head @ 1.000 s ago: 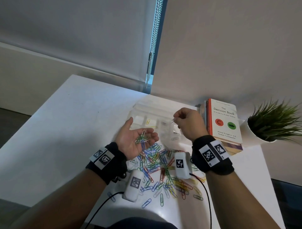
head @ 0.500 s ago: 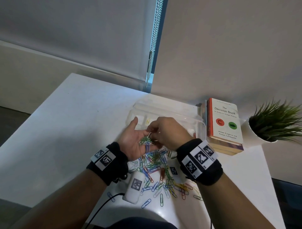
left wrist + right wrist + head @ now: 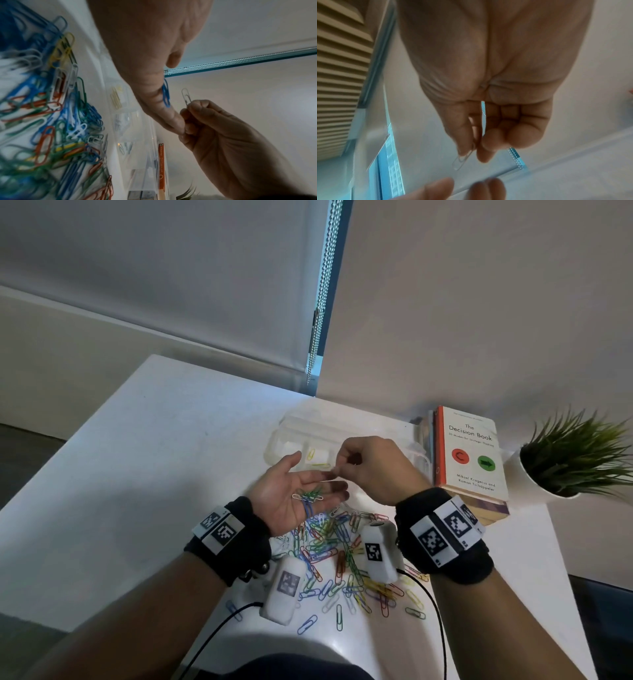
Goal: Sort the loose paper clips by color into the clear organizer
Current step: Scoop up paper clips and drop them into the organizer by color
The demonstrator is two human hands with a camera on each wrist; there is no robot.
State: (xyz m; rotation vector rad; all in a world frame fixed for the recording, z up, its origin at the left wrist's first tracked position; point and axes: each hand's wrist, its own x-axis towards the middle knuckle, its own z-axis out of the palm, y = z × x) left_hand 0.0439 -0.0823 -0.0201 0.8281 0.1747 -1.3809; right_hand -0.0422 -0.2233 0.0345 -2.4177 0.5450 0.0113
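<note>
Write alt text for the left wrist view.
A right hand pinches a silver clip upright beside the open left hand, which carries a blue clip. To the left, mixed coloured clips lie heaped on a white table next to a clear organizer.

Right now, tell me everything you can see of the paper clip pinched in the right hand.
The paper clip is a single white or clear-looking looped clip. The right hand pinches one end between thumb and forefinger, the other loop sticking out free. It is held in the air beside the fingertips of the open left hand, touching nothing else.
</note>
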